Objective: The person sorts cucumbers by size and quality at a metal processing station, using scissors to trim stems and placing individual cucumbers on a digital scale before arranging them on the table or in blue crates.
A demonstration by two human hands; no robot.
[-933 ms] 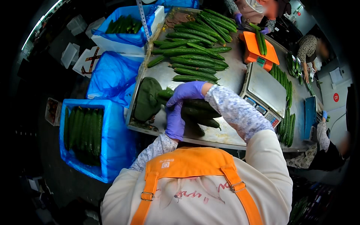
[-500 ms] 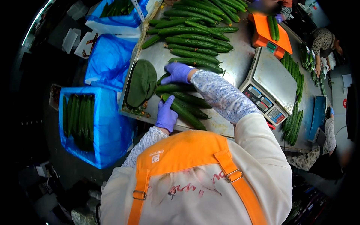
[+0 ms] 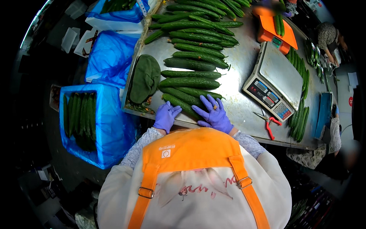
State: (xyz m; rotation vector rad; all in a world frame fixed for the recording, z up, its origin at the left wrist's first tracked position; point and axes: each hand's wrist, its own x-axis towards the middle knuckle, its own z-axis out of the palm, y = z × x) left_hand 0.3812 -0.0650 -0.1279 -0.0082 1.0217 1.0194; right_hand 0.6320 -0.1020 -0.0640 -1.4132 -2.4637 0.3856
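Both my hands wear purple gloves and are at the near edge of the metal table. My left hand [image 3: 166,117] is beside the left end of the nearest cucumber [image 3: 179,104], thumb and fingers apart. My right hand [image 3: 216,114] has its fingers spread over the right ends of the nearest cucumbers, touching them without a grip. Just beyond lie another cucumber [image 3: 189,82] and a slightly slimmer one [image 3: 190,74], roughly side by side. Farther off, a long row of cucumbers [image 3: 198,37] runs up the table.
Left of the cucumbers lies a dark green cloth item [image 3: 145,79]. To the right are a digital scale [image 3: 280,74], red-handled shears [image 3: 270,124] and an orange scale [image 3: 288,34]. Blue-lined boxes stand left, one box [image 3: 100,126] holding cucumbers. Other people work at the far right.
My right hand has come back toward me from the farther cucumbers and now spreads on the nearest ones. My left hand has slid off the nearest cucumber's top. The near cucumbers lie straighter; the shears are uncovered.
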